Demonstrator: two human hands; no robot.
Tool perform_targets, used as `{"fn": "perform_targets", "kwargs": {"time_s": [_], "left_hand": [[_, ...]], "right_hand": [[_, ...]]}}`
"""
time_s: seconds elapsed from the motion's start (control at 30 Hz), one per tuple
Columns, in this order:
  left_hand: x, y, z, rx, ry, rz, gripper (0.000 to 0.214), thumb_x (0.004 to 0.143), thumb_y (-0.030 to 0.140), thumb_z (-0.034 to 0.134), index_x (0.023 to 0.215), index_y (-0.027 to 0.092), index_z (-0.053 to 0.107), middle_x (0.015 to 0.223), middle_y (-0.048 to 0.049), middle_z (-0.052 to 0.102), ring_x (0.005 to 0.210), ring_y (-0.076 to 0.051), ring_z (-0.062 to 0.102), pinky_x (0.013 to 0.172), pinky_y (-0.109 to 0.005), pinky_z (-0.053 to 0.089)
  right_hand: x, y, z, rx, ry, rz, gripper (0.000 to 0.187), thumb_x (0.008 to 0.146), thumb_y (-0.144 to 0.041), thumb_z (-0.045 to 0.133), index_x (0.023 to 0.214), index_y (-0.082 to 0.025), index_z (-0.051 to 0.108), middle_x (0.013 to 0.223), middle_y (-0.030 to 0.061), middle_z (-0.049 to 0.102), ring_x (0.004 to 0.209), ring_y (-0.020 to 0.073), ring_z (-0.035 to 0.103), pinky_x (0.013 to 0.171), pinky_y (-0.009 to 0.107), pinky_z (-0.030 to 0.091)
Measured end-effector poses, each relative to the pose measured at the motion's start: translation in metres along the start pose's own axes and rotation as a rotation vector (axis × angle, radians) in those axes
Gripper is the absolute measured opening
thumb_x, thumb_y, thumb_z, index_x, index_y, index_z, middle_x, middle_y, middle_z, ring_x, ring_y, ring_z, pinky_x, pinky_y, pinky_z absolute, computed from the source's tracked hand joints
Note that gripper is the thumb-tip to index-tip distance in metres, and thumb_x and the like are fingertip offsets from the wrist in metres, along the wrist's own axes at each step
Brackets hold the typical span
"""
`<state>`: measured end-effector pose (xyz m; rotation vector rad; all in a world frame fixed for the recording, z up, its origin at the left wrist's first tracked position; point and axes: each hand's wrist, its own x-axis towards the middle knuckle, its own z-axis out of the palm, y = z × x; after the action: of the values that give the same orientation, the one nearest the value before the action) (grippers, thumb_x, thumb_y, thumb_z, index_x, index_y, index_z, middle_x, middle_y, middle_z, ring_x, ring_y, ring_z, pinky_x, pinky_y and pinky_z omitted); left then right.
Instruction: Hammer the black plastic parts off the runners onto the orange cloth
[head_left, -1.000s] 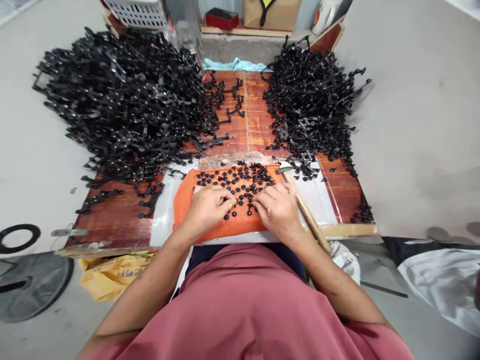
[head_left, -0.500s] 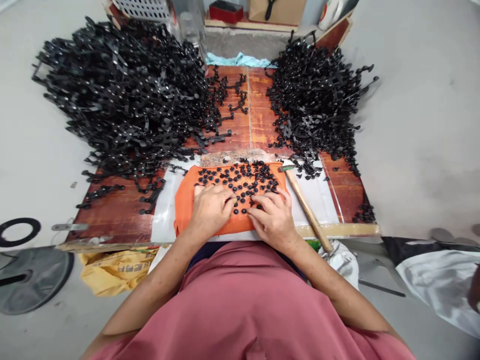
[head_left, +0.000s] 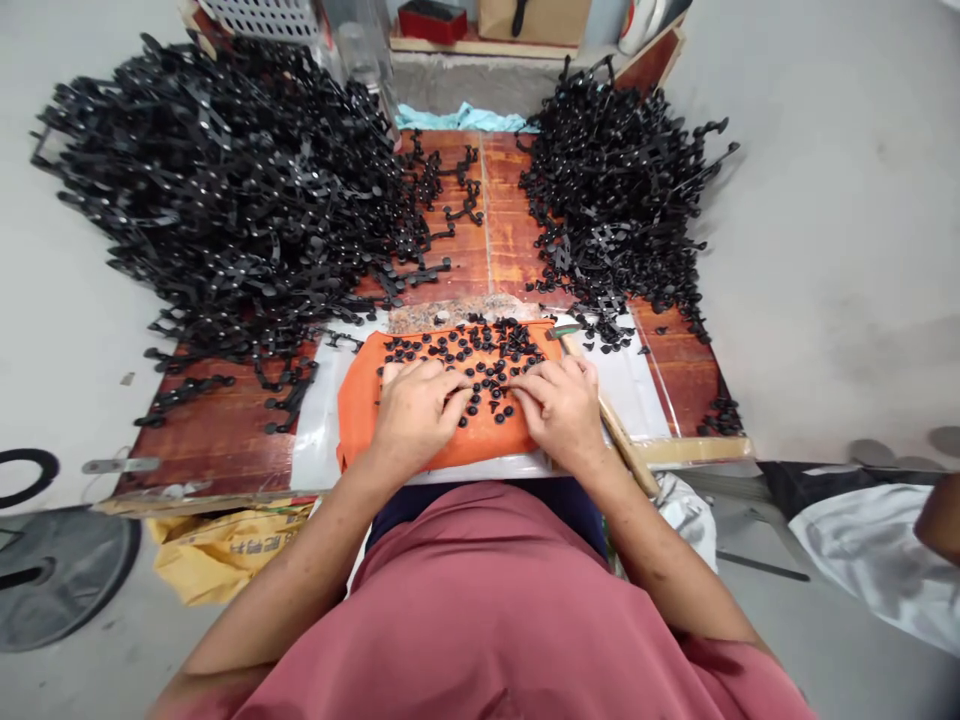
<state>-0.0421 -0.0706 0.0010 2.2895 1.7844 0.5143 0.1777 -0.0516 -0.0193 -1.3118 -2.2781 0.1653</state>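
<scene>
The left hand and right hand are laid over small black parts on the orange cloth, at the near edge of the bench. Each grip's state cannot be told.

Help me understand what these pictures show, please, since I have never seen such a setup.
There is no machine: a person wears a camera on the head, looking down at their own bare hands. The left hand and right hand rest on an orange cloth, fingers among small black pieces scattered on it. Whether either hand grips one is too small to tell. A hammer lies by the right hand. Two big heaps of black parts sit farther back, on and beyond the wooden board.
</scene>
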Motion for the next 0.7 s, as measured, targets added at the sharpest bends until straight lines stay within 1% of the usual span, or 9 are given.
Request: {"fn": "perform_targets", "kwargs": {"time_s": [0.07,0.17,0.23,0.33,0.47,0.57,0.6,0.7], "left_hand": [[0.014,0.002,0.000,0.034,-0.035,0.037,0.021,0.097,0.031,0.058,0.095,0.025,0.079,0.089,-0.0063,0.073,0.088,-0.025,0.062,0.083,-0.042,0.037],[0.035,0.007,-0.001,0.110,-0.116,0.088,0.021,0.094,0.027,0.059,0.090,0.025,0.079,0.087,-0.0074,0.073,0.088,-0.027,0.063,0.083,-0.043,0.036],[0.045,0.010,-0.001,0.160,-0.168,0.107,0.023,0.094,0.023,0.057,0.084,0.023,0.078,0.084,-0.0078,0.072,0.087,-0.027,0.063,0.084,-0.045,0.035],[0.051,0.014,-0.001,0.195,-0.189,0.112,0.026,0.094,0.023,0.054,0.079,0.020,0.075,0.085,-0.0089,0.072,0.087,-0.028,0.064,0.085,-0.046,0.035],[0.047,0.014,0.002,0.197,-0.169,0.149,0.028,0.095,0.022,0.052,0.079,0.018,0.074,0.086,-0.0102,0.073,0.086,-0.028,0.064,0.084,-0.046,0.034],[0.038,0.009,0.001,0.151,-0.085,0.140,0.027,0.096,0.024,0.053,0.081,0.019,0.074,0.085,-0.0086,0.073,0.086,-0.026,0.063,0.083,-0.045,0.035],[0.034,0.008,0.000,0.122,-0.060,0.128,0.026,0.096,0.025,0.054,0.081,0.020,0.075,0.083,-0.0074,0.073,0.085,-0.025,0.063,0.083,-0.044,0.035],[0.016,0.008,-0.003,0.040,-0.060,0.112,0.025,0.095,0.029,0.057,0.078,0.022,0.074,0.078,-0.0040,0.072,0.079,-0.022,0.062,0.081,-0.042,0.035]], "right_hand": [[0.006,0.007,-0.003,-0.019,-0.090,-0.064,0.020,0.101,-0.025,0.060,0.104,-0.027,0.080,0.091,0.0030,0.073,0.093,0.0218,0.055,0.100,0.042,0.031],[0.016,0.007,0.000,-0.057,-0.206,-0.152,0.023,0.103,-0.025,0.058,0.104,-0.027,0.080,0.088,0.0036,0.072,0.091,0.0220,0.052,0.093,0.041,0.029],[0.022,0.003,0.004,-0.096,-0.238,-0.160,0.025,0.104,-0.028,0.056,0.100,-0.026,0.080,0.088,0.0046,0.072,0.090,0.0225,0.050,0.090,0.042,0.027],[0.024,0.000,0.008,-0.142,-0.232,-0.126,0.026,0.104,-0.028,0.055,0.094,-0.024,0.079,0.088,0.0055,0.070,0.091,0.0230,0.049,0.085,0.042,0.025],[0.021,0.002,0.008,-0.147,-0.189,-0.125,0.022,0.102,-0.030,0.058,0.097,-0.026,0.080,0.088,0.0056,0.068,0.092,0.0240,0.048,0.083,0.043,0.024],[0.020,0.003,0.006,-0.120,-0.174,-0.146,0.019,0.101,-0.029,0.060,0.104,-0.027,0.079,0.091,0.0056,0.068,0.094,0.0244,0.048,0.085,0.043,0.024],[0.020,0.003,0.006,-0.115,-0.178,-0.150,0.020,0.101,-0.029,0.060,0.104,-0.027,0.079,0.091,0.0054,0.068,0.094,0.0244,0.048,0.085,0.043,0.024],[0.023,0.003,0.003,-0.118,-0.205,-0.150,0.023,0.102,-0.029,0.058,0.093,-0.026,0.079,0.088,0.0053,0.067,0.093,0.0244,0.048,0.086,0.044,0.025]]}}
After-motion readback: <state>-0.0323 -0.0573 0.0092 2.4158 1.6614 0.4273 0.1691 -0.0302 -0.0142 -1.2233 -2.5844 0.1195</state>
